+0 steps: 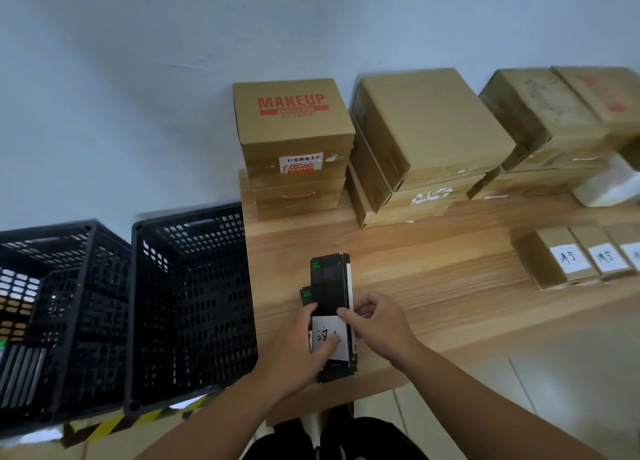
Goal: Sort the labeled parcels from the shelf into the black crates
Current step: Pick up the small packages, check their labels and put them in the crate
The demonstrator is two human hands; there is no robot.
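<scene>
Woodgrain shelf (433,279), slim rectangular black parcels (329,283)

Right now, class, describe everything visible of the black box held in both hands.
The black box is a long, slim carton, seemingly cardboard, with green print at its far left corner and a pale strip down its right side. A white label with a handwritten black character sits near its near end. It lies on a similar second box at the front edge of the wooden shelf. The left hand grips it, thumb on the label; the right hand pinches its right edge.
</scene>
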